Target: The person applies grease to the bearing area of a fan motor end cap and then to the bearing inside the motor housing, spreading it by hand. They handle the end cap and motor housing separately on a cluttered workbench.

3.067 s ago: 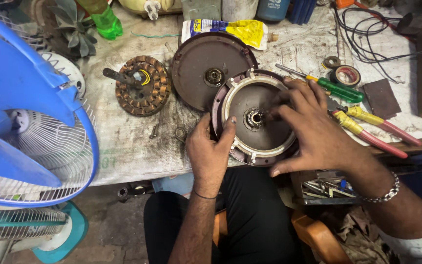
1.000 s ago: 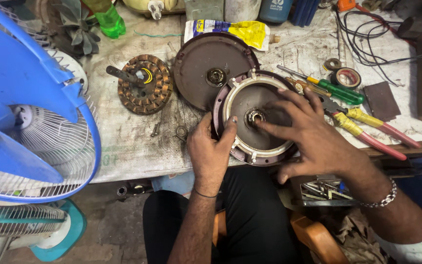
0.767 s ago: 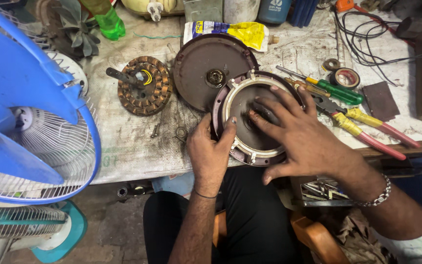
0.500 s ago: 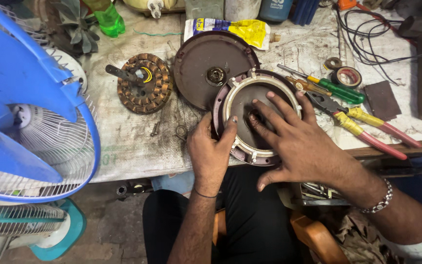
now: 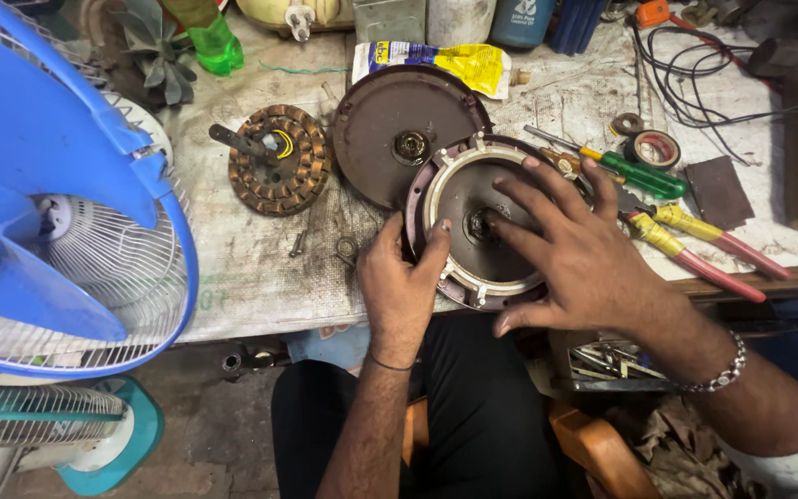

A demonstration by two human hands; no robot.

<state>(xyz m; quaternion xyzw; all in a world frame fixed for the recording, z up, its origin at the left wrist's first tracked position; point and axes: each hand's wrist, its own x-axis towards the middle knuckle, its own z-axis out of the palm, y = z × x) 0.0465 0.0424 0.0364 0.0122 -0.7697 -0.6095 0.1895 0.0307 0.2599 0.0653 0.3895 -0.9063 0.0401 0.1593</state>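
Note:
A round brown fan motor housing with a pale metal ring inside lies at the workbench's near edge. My left hand grips its left rim, thumb on the ring. Across the housing's right half lies my right hand, fingers spread, fingertips at the central bearing hole. Just behind it a second brown round cover lies flat. A copper-wound stator with a shaft sits to the left.
A blue pedestal fan stands at the left. Right of the housing are a green screwdriver, yellow-and-red pliers, tape rolls and black cables. A yellow tube and bottles line the back. Loose screws lie near.
My right hand slid left from the housing's right rim and now lies across its face, fingers at the central hole. My left hand kept its grip on the left rim.

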